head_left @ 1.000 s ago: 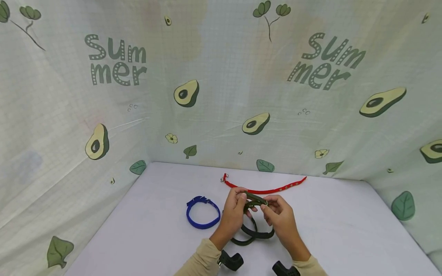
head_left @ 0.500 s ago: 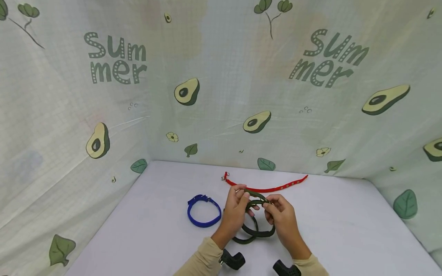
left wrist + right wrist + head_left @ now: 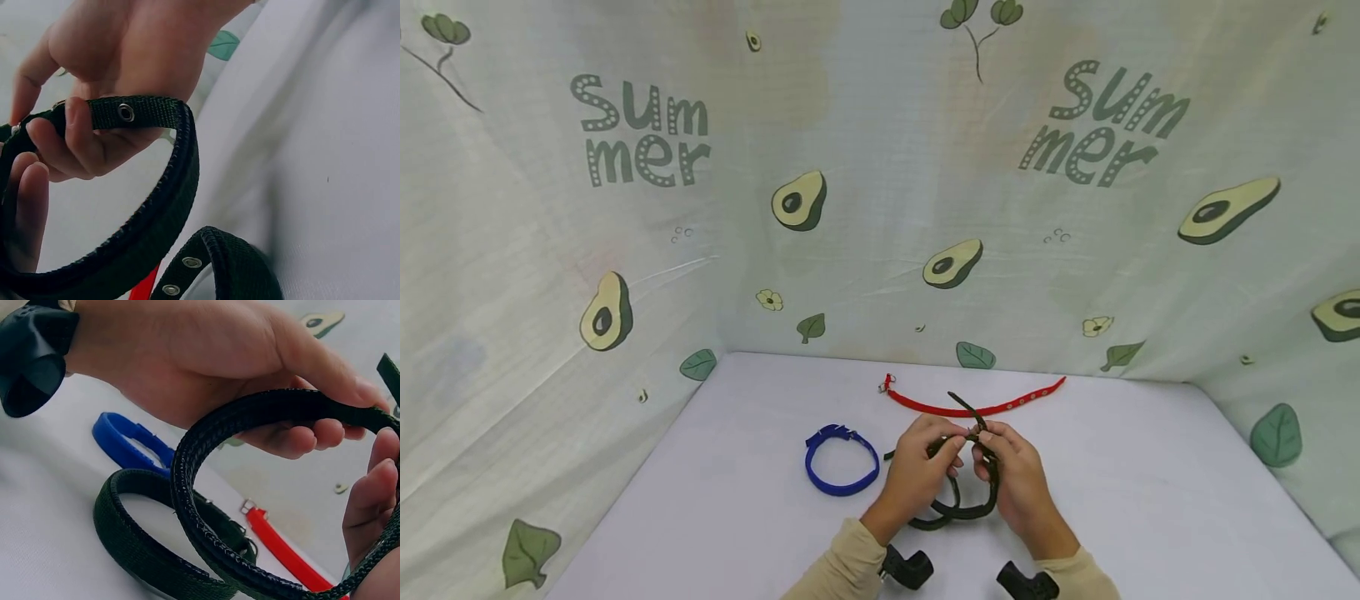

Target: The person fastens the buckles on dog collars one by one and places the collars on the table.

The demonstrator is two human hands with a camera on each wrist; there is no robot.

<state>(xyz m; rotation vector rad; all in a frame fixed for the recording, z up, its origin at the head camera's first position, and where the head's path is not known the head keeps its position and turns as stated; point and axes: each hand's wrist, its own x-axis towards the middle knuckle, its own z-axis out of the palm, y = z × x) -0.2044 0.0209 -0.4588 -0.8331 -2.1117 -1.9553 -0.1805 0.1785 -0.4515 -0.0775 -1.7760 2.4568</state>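
Both hands hold a dark green webbing collar (image 3: 992, 483) with metal eyelets, bent into a loop above the table. My left hand (image 3: 916, 471) pinches it near a small metal part at the top of the loop. Close beside, my right hand (image 3: 1017, 479) grips the band between thumb and fingers. The strap's free end (image 3: 964, 403) sticks up past the fingertips. In the right wrist view, the held collar (image 3: 185, 465) hangs in a wide loop below the right hand (image 3: 206, 356). Fingers hide most of the buckle area. A second dark green collar (image 3: 147, 547) lies beneath, also looped.
A blue collar (image 3: 841, 489), fastened in a ring, lies left of the hands. Behind them, a red collar (image 3: 940, 410) with eyelets is stretched out. Black devices (image 3: 910, 570) sit at both wrists. Printed cloth walls (image 3: 850, 125) stand around the white tabletop (image 3: 730, 517).
My left hand has moved right, closer to the right hand. The strap part that was bent between the hands has its free end standing up now.
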